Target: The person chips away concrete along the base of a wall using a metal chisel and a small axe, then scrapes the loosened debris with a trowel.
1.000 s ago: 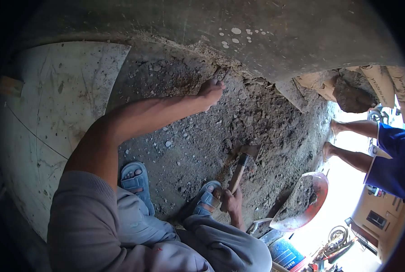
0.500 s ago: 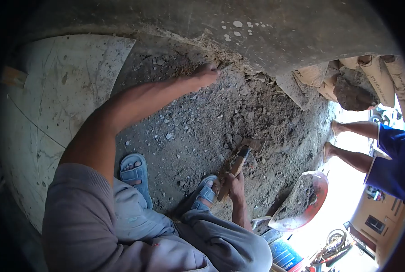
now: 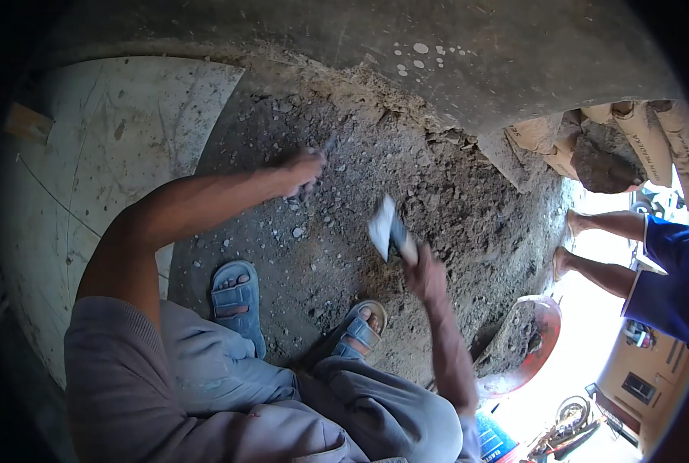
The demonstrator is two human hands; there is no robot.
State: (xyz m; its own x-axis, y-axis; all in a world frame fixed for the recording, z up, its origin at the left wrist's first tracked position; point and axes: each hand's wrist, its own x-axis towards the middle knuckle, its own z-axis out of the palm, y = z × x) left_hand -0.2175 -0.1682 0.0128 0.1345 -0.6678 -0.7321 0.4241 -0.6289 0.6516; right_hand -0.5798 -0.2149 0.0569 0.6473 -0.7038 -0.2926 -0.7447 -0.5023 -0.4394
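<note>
A short-handled tool with a broad metal head (image 3: 381, 228) is gripped in my right hand (image 3: 428, 278); its head is raised over the rubble and blurred by motion. My left hand (image 3: 306, 171) is closed round a thin, blurred rod-like piece (image 3: 330, 143) that points towards the wall base. Loose grey soil and stones (image 3: 344, 216) lie below both hands. The broken lower edge (image 3: 391, 96) of the concrete wall is beyond my left hand. My two sandalled feet (image 3: 236, 301) rest on the soil.
A pale board (image 3: 128, 139) stands at the left. Filled sacks (image 3: 638, 139) and a dark lump (image 3: 603, 166) are at the upper right. Another person's legs (image 3: 603, 266) stand at the right. A red-rimmed basin (image 3: 549, 339) holding soil, and a blue container (image 3: 495, 440), sit lower right.
My left hand has moved away from the wall base, back towards the board. My right hand has risen from beside my foot, and the tool's head has swung left and up.
</note>
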